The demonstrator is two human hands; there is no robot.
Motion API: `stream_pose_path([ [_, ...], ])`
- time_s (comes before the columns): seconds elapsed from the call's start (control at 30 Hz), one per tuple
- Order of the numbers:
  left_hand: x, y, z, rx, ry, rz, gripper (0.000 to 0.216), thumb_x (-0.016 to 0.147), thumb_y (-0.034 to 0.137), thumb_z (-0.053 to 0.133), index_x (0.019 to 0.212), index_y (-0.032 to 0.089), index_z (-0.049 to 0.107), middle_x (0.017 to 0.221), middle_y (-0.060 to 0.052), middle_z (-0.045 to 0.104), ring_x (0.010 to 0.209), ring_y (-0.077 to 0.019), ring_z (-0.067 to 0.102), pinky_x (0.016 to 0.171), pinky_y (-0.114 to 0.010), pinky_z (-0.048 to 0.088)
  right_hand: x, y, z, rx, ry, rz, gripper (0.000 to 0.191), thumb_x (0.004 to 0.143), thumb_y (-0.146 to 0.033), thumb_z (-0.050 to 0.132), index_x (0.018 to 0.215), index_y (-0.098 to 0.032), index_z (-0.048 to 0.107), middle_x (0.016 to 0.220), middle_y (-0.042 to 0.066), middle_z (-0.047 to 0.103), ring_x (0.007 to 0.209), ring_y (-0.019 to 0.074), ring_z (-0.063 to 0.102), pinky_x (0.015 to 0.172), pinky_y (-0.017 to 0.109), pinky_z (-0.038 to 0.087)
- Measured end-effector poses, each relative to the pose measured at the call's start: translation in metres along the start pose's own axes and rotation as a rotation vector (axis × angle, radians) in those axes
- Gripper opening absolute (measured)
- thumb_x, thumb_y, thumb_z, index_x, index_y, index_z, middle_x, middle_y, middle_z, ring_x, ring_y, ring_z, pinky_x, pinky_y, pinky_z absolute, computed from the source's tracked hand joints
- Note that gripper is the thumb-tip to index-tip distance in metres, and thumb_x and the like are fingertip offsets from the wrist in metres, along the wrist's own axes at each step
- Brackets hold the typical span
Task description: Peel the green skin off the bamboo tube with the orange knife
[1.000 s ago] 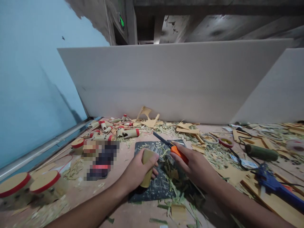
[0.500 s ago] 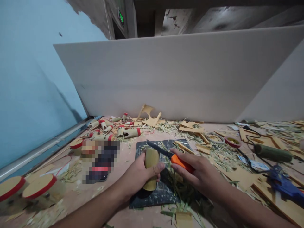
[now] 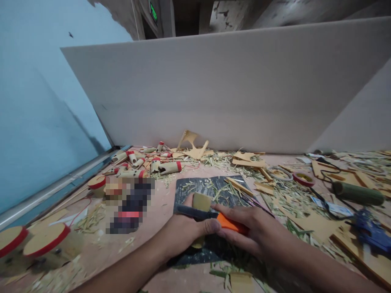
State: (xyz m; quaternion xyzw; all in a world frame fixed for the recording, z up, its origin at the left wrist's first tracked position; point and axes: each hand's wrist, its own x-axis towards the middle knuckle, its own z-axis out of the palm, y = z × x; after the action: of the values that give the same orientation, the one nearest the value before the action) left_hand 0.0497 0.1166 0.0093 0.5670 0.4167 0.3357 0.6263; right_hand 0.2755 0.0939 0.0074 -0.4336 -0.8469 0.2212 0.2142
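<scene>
My left hand point(image 3: 186, 230) is wrapped round a short bamboo tube point(image 3: 202, 202), which stands tilted over a dark cutting board point(image 3: 195, 185). Its thumb lies near the base of the blade. In my right hand point(image 3: 247, 228) is the orange handle of a knife point(image 3: 230, 223). The grey blade points left and crosses in front of the tube, above my left hand; whether its edge touches the bamboo I cannot tell. Pale green shavings are scattered on the board and beneath my right hand.
Red-rimmed bamboo drums point(image 3: 47, 242) stand at the left, with a pixelated dark object point(image 3: 131, 207) beside them. Small red-ended bamboo pieces point(image 3: 169, 167) lie further back. To the right are a tape roll point(image 3: 303, 179), a green bamboo length point(image 3: 357, 193) and a blue glue gun point(image 3: 371, 230). A pale panel point(image 3: 214, 93) closes the back.
The knife has come left and down, so its blade now crosses in front of the bamboo tube. My hands have drawn together, and the view has shifted slightly.
</scene>
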Motion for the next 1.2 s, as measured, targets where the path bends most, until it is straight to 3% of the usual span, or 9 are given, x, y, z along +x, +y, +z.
stream_pose_path([
  [0.13, 0.002, -0.004, 0.000, 0.097, 0.029, 0.072, 0.043, 0.071, 0.038, 0.090, 0.100, 0.021, 0.063, 0.096, -0.002, 0.073, 0.094, -0.0225, 0.065, 0.086, -0.032, 0.051, -0.002, 0.002, 0.005, -0.139, 0.060, 0.004, 0.053, 0.103, -0.051, 0.055, 0.148, -0.024, 0.061, 0.091, 0.007, 0.077, 0.071, 0.0192, 0.071, 0.062, 0.027, 0.052],
  [0.23, 0.006, -0.007, 0.004, 0.164, 0.061, 0.122, 0.039, 0.081, 0.046, 0.082, 0.106, 0.021, 0.065, 0.100, -0.003, 0.075, 0.094, -0.0223, 0.067, 0.088, -0.033, 0.052, -0.001, 0.008, 0.017, -0.228, 0.176, 0.006, 0.051, 0.102, -0.049, 0.055, 0.147, -0.026, 0.063, 0.096, 0.008, 0.079, 0.069, 0.0200, 0.073, 0.059, 0.028, 0.052],
  [0.37, 0.010, -0.010, 0.012, 0.173, 0.173, 0.024, 0.047, 0.085, 0.065, 0.070, 0.095, 0.020, 0.059, 0.075, 0.001, 0.064, 0.060, -0.0158, 0.059, 0.058, -0.028, 0.049, 0.007, 0.020, 0.024, -0.278, 0.341, 0.108, 0.053, 0.103, -0.050, 0.051, 0.148, -0.022, 0.061, 0.104, 0.012, 0.081, 0.077, 0.0255, 0.076, 0.065, 0.034, 0.057],
  [0.47, 0.011, -0.012, 0.013, 0.139, 0.198, 0.016, 0.048, 0.085, 0.065, 0.071, 0.094, 0.021, 0.053, 0.073, 0.005, 0.057, 0.055, -0.0124, 0.055, 0.051, -0.024, 0.045, 0.012, 0.026, 0.017, -0.322, 0.388, 0.211, 0.055, 0.104, -0.051, 0.047, 0.145, -0.018, 0.062, 0.100, 0.015, 0.081, 0.077, 0.0297, 0.076, 0.065, 0.038, 0.057],
  [0.73, 0.006, -0.009, 0.003, 0.041, 0.115, 0.018, 0.053, 0.085, 0.062, 0.074, 0.109, 0.019, 0.053, 0.089, -0.003, 0.067, 0.076, -0.0177, 0.066, 0.072, -0.031, 0.054, 0.004, 0.009, -0.005, -0.135, 0.285, 0.053, 0.051, 0.103, -0.046, 0.052, 0.145, -0.019, 0.063, 0.127, 0.016, 0.076, 0.101, 0.0281, 0.076, 0.086, 0.041, 0.060],
  [0.8, 0.004, -0.005, 0.003, 0.005, 0.113, 0.003, 0.057, 0.082, 0.061, 0.078, 0.112, 0.018, 0.054, 0.094, -0.006, 0.071, 0.082, -0.0200, 0.068, 0.077, -0.033, 0.055, 0.002, 0.009, -0.005, -0.111, 0.250, 0.014, 0.051, 0.102, -0.046, 0.054, 0.146, -0.021, 0.063, 0.126, 0.015, 0.077, 0.098, 0.0265, 0.076, 0.085, 0.039, 0.060],
  [0.97, 0.001, -0.003, 0.001, 0.051, 0.091, -0.040, 0.065, 0.076, 0.064, 0.081, 0.111, 0.018, 0.053, 0.080, -0.001, 0.069, 0.071, -0.0171, 0.062, 0.069, -0.030, 0.049, 0.000, 0.010, -0.004, -0.103, 0.187, -0.008, 0.054, 0.103, -0.049, 0.055, 0.147, -0.020, 0.062, 0.111, 0.015, 0.079, 0.083, 0.0232, 0.075, 0.077, 0.035, 0.060],
  [1.13, 0.001, -0.007, 0.000, 0.016, 0.004, 0.058, 0.056, 0.073, 0.054, 0.088, 0.105, 0.021, 0.056, 0.097, -0.002, 0.071, 0.087, -0.0183, 0.064, 0.082, -0.030, 0.050, -0.001, 0.006, -0.002, -0.127, 0.067, -0.071, 0.053, 0.103, -0.049, 0.055, 0.149, -0.022, 0.060, 0.102, 0.011, 0.080, 0.077, 0.0197, 0.073, 0.067, 0.029, 0.056],
  [1.2, 0.001, -0.008, 0.003, 0.054, 0.025, 0.086, 0.052, 0.074, 0.052, 0.087, 0.104, 0.021, 0.057, 0.097, -0.002, 0.071, 0.089, -0.0190, 0.064, 0.083, -0.031, 0.050, -0.001, 0.007, 0.004, -0.195, 0.090, -0.073, 0.052, 0.102, -0.049, 0.056, 0.148, -0.024, 0.062, 0.099, 0.009, 0.080, 0.075, 0.0201, 0.074, 0.065, 0.029, 0.056],
])
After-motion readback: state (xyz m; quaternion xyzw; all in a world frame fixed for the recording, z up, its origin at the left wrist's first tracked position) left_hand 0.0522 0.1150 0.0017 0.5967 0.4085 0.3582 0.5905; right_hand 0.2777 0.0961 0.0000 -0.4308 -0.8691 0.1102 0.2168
